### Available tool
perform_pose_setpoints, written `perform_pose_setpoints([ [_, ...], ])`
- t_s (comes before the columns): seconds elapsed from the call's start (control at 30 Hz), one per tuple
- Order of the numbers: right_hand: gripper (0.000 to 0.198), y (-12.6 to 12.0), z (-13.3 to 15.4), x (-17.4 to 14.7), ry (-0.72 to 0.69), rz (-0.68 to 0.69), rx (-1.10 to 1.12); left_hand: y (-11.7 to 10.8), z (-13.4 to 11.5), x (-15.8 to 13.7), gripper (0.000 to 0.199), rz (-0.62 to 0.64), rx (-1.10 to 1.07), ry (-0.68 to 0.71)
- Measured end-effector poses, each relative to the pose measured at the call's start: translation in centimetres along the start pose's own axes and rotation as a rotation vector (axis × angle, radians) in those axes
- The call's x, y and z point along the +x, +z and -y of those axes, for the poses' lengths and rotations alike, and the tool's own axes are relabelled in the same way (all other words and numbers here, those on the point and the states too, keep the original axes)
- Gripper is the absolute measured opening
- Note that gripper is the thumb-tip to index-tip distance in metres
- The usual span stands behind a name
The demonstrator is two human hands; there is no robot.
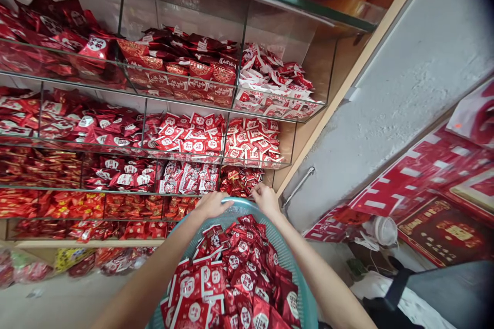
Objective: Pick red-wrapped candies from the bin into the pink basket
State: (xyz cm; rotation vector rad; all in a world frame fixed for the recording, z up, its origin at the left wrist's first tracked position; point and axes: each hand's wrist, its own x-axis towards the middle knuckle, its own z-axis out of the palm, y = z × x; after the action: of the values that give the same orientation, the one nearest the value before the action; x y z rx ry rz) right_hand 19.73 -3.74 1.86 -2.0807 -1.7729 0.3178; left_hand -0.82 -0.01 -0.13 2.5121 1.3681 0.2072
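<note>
A teal plastic basket [304, 288] full of small red and white packets [235, 272] stands in front of me, against the shelves. My left hand [212, 204] is closed at the basket's far rim, with its thumb along the edge and its other fingers mostly hidden. To the right, my right hand [265, 198] has its fingers pinched together just above the rim, close to a bin of shiny dark red packets [237, 180]. Whatever lies between those fingertips is too small to make out.
Clear-walled shelf bins [193, 87] hold many red packets in tiers. A wooden side panel [309, 149] meets a grey wall [393, 72]. Bagged goods [77, 262] lie below the shelves; red boxes [447, 231] and a grey item with black straps [443, 293] are at right.
</note>
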Motion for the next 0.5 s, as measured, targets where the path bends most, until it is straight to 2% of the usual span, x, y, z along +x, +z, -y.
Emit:
perform_pose_setpoints([
  [0.1, 0.018, 0.3, -2.1, 3.1, 0.071, 0.001, -0.083, -0.2, -0.1, -0.1, 0.051, 0.001, -0.008, 0.013],
  [0.2, 0.027, 1.6, -3.1, 4.9, 0.1, 0.027, -0.138, -0.4, -0.3, -0.2, 0.05, 0.013, -0.003, 0.009],
  [0.4, 0.054, 3.8, -3.5, 6.5, 0.141, 0.07, -0.19, -0.5, -0.3, -0.2, 0.049, 0.013, -0.003, -0.001],
  [0.5, 0.057, 4.4, -3.6, 6.7, 0.148, 0.072, -0.208, -0.5, -0.2, 0.0, 0.05, 0.019, -0.01, -0.007],
])
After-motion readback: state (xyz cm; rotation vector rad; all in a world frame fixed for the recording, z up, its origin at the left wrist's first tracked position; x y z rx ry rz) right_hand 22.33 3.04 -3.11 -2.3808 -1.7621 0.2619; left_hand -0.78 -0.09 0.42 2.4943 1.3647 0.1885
